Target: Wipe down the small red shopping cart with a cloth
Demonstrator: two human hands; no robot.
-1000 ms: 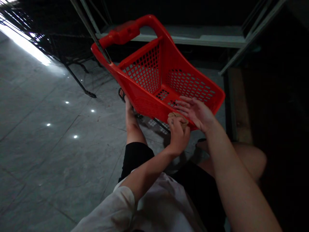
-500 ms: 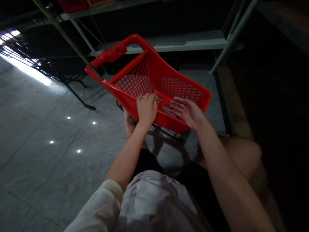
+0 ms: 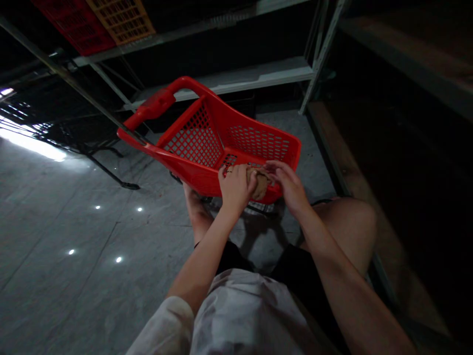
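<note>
In front of my knees stands a small red plastic shopping cart [image 3: 177, 165] with a grid-patterned basket. My left hand [image 3: 235, 188] is closed on a crumpled brown wad [image 3: 260, 186], like cloth or paper, over the basket's near rim. My right hand [image 3: 290, 188] is at the wad's right side, its fingers curved and apart. Its fingertips reach the wad's edge; whether they touch it I cannot tell.
Behind the cart is a metal shelf rack [image 3: 273, 76], with a red crate [image 3: 79, 24] and a yellow crate [image 3: 121, 19] at upper left. A thin pole [image 3: 74, 81] crosses in front of the cart handle. Dark shelving [image 3: 410, 64] runs along the right.
A brown wad now shows in my left hand, which has come off the cart's rim. My right hand has come closer to the left. The view has shifted, showing more of the crates.
</note>
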